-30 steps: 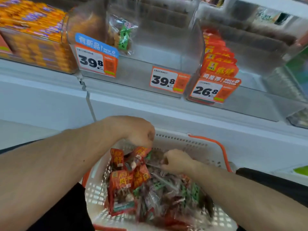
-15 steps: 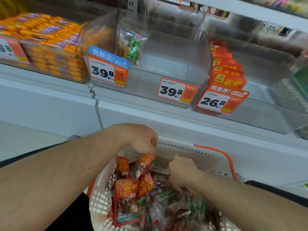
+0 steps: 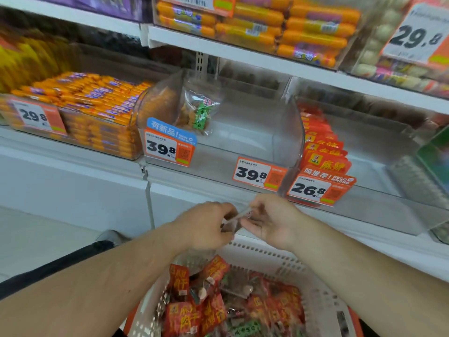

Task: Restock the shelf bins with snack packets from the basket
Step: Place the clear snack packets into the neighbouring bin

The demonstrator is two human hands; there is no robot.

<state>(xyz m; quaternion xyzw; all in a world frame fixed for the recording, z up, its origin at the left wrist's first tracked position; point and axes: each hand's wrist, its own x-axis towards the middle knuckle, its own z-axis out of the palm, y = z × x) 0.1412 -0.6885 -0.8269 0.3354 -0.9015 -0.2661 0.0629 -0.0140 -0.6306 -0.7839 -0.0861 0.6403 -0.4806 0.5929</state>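
Observation:
A white basket (image 3: 323, 297) at the bottom holds several red and clear snack packets (image 3: 192, 314). Above it, my left hand (image 3: 206, 227) and my right hand (image 3: 272, 220) meet and both pinch a small clear packet (image 3: 234, 218) between them. The packet is mostly hidden by my fingers. Straight ahead stands a clear shelf bin (image 3: 286, 139) with two 39.8 tags; it holds a single clear packet with a green label (image 3: 198, 115) at its left.
Left of that bin is a bin of orange sausage sticks (image 3: 92, 105). To the right a bin holds a row of red packets (image 3: 323, 154) behind a 26.8 tag. An upper shelf (image 3: 243, 54) carries more orange sausages. A white ledge runs below the bins.
Both hands rose out of the basket and came together holding a small clear packet. The view tilted upward, showing the upper shelf.

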